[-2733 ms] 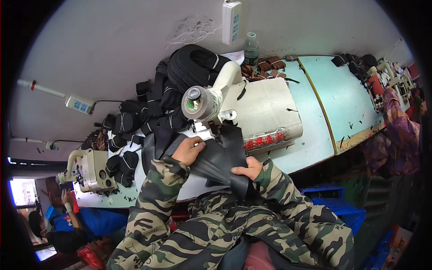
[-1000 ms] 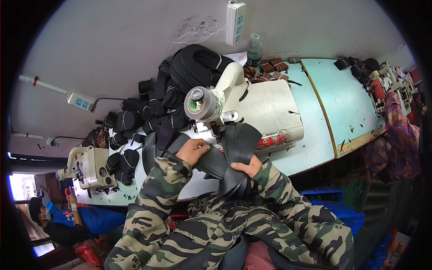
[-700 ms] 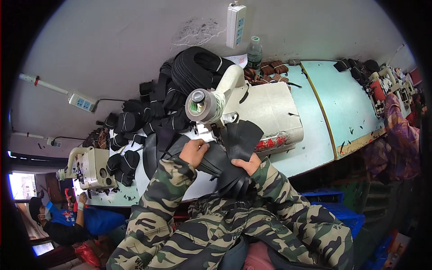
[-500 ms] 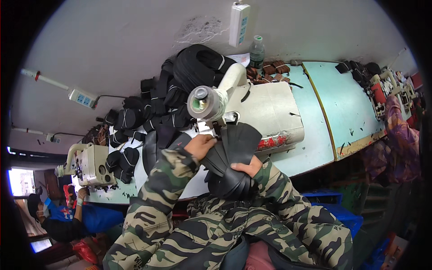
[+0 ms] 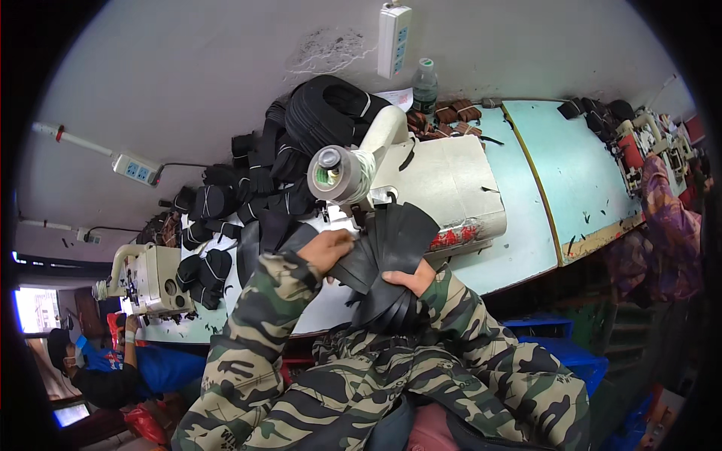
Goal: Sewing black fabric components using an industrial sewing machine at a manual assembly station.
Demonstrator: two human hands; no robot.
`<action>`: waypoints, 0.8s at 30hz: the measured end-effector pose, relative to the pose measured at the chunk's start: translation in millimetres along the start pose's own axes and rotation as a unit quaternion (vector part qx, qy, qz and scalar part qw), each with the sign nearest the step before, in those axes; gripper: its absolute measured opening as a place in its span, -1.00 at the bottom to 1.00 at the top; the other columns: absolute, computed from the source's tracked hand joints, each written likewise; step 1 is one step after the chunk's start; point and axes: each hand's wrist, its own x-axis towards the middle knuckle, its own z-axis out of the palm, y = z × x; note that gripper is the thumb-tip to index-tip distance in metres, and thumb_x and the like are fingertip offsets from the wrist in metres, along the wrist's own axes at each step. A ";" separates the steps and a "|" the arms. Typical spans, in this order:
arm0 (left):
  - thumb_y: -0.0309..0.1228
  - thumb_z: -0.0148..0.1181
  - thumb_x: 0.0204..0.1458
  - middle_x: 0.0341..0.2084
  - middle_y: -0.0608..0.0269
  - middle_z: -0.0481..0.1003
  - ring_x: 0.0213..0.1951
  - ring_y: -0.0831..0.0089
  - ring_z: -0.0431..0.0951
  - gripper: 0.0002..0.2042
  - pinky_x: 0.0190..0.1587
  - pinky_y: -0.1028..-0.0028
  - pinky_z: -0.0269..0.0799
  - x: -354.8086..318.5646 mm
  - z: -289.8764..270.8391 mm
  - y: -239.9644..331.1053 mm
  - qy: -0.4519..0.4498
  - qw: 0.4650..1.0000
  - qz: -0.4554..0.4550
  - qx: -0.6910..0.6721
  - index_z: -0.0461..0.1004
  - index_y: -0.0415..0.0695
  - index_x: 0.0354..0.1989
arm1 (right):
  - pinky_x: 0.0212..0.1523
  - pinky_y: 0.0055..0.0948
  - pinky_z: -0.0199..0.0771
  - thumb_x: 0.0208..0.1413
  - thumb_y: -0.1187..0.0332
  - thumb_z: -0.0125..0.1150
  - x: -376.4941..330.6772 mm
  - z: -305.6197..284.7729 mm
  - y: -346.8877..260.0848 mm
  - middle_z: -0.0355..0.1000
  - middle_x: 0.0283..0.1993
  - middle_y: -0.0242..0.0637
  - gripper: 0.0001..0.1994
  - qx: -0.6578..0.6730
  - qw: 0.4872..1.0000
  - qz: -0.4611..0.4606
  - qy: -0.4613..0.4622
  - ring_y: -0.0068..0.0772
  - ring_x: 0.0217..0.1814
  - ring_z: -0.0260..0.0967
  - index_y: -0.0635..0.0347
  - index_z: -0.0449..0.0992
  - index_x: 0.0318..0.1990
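A fan of flat black strips [image 5: 395, 240], leather-like in look, spreads out in front of the sewing machine [image 5: 444, 188]. My right hand [image 5: 412, 279] grips the fan at its lower right, thumb pressed across the top. At the left side of the fan, my left hand [image 5: 327, 252] is closed on the edge of a strip, and some of its fingers are hidden underneath. The strips' lower ends hang over my lap. Just beyond them is the machine's needle area, partly covered by the strips and the round thread-holding head [image 5: 331, 177].
Black rolled bundles [image 5: 214, 201] and a large black coil [image 5: 323, 113] crowd the table left of the machine. A bottle [image 5: 425, 86] and brown bundles [image 5: 459, 111] stand behind it. Another sewing machine [image 5: 156, 278] and a co-worker [image 5: 105, 368] are at far left.
My left hand has drawn back slightly left and toward me from the needle area, and the left strips have swung with it. My right hand keeps its hold.
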 end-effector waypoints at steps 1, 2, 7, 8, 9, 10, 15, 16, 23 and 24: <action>-0.39 -0.05 0.02 -0.61 0.20 0.42 -0.73 0.54 0.39 -0.81 -0.86 0.65 0.17 -12.3 -1.3 2.8 -0.040 0.995 0.008 -0.088 0.40 -0.24 -0.28 | -0.07 -0.46 0.28 -0.14 0.38 0.25 1.1 3.0 -2.1 0.37 -0.16 -0.26 -0.59 0.002 1.000 -0.001 0.000 -0.44 -0.12 0.30 0.32 0.34 -0.09; -0.39 -0.05 0.02 -0.59 0.16 0.44 -0.66 0.47 0.44 -0.79 -0.76 0.59 0.25 -13.1 -5.1 -0.4 -0.014 0.998 -0.011 -0.058 0.40 -0.27 -0.27 | -0.06 -0.46 0.27 -0.14 0.38 0.25 2.3 6.4 -3.8 0.37 -0.16 -0.26 -0.59 0.002 1.000 -0.007 0.011 -0.43 -0.11 0.30 0.31 0.34 -0.09; -0.37 -0.03 0.00 -0.51 0.01 0.47 -0.46 0.26 0.50 -0.74 -0.40 0.41 0.37 11.6 0.0 -10.5 0.150 0.949 0.125 0.247 0.40 -0.36 -0.28 | -0.06 -0.46 0.27 -0.14 0.36 0.25 13.3 7.6 10.0 0.37 -0.15 -0.24 -0.58 0.026 0.999 -0.027 0.024 -0.42 -0.11 0.30 0.31 0.34 -0.08; -0.36 -0.03 0.00 -0.49 -0.02 0.47 -0.41 0.22 0.49 -0.73 -0.31 0.37 0.34 16.1 4.6 -3.3 0.139 0.959 0.110 0.221 0.41 -0.37 -0.29 | -0.06 -0.46 0.27 -0.14 0.36 0.24 11.7 3.0 13.4 0.36 -0.15 -0.23 -0.58 0.049 0.999 -0.017 0.004 -0.42 -0.11 0.30 0.31 0.34 -0.08; -0.35 -0.02 0.00 -0.47 -0.06 0.47 -0.36 0.19 0.48 -0.72 -0.22 0.34 0.30 17.1 6.4 2.2 0.127 0.968 0.094 0.195 0.41 -0.38 -0.30 | -0.06 -0.45 0.27 -0.13 0.36 0.23 10.9 4.0 9.3 0.36 -0.15 -0.23 -0.58 0.073 0.997 -0.008 -0.016 -0.42 -0.11 0.30 0.31 0.34 -0.08; -0.34 -0.04 0.01 -0.48 -0.05 0.46 -0.35 0.18 0.47 -0.72 -0.23 0.36 0.30 20.7 2.7 -14.6 0.121 0.965 0.145 0.181 0.41 -0.37 -0.32 | -0.07 -0.46 0.28 -0.13 0.38 0.22 5.9 7.9 6.2 0.37 -0.17 -0.23 -0.60 0.054 0.998 -0.016 -0.012 -0.42 -0.13 0.31 0.33 0.34 -0.09; -0.37 -0.18 0.10 -0.73 0.15 0.40 -0.91 0.53 0.26 -0.73 -0.90 0.59 0.13 -16.2 -1.2 8.7 0.010 0.997 -0.045 -0.060 0.35 -0.35 -0.24 | -0.11 -0.48 0.31 -0.14 0.40 0.24 2.5 6.9 -4.7 0.39 -0.21 -0.25 -0.62 0.053 0.998 -0.028 0.032 -0.44 -0.18 0.33 0.35 0.36 -0.13; -0.38 -0.18 0.10 -0.74 0.16 0.39 -0.90 0.53 0.28 -0.73 -0.88 0.58 0.14 -7.0 -1.6 -1.3 0.039 0.999 -0.036 0.004 0.33 -0.35 -0.20 | -0.11 -0.48 0.31 -0.14 0.41 0.24 6.3 7.6 -1.5 0.39 -0.21 -0.25 -0.63 0.029 0.999 -0.032 0.032 -0.44 -0.18 0.33 0.35 0.36 -0.14; -0.38 -0.19 0.11 -0.82 0.16 0.36 -0.89 0.49 0.27 -0.72 -0.84 0.52 0.15 7.2 9.1 13.2 0.068 0.996 -0.028 0.050 0.30 -0.36 -0.16 | -0.09 -0.48 0.29 -0.13 0.37 0.24 6.0 10.3 2.6 0.38 -0.22 -0.27 -0.64 0.042 0.998 0.006 -0.039 -0.44 -0.18 0.31 0.32 0.37 -0.14; -0.38 -0.19 0.11 -0.81 0.15 0.37 -0.89 0.49 0.27 -0.72 -0.83 0.52 0.16 2.7 5.7 10.9 0.042 0.998 -0.023 0.037 0.31 -0.35 -0.17 | -0.08 -0.47 0.28 -0.13 0.38 0.24 3.5 15.3 -0.4 0.38 -0.23 -0.29 -0.64 0.030 0.998 -0.001 -0.057 -0.43 -0.17 0.31 0.32 0.37 -0.14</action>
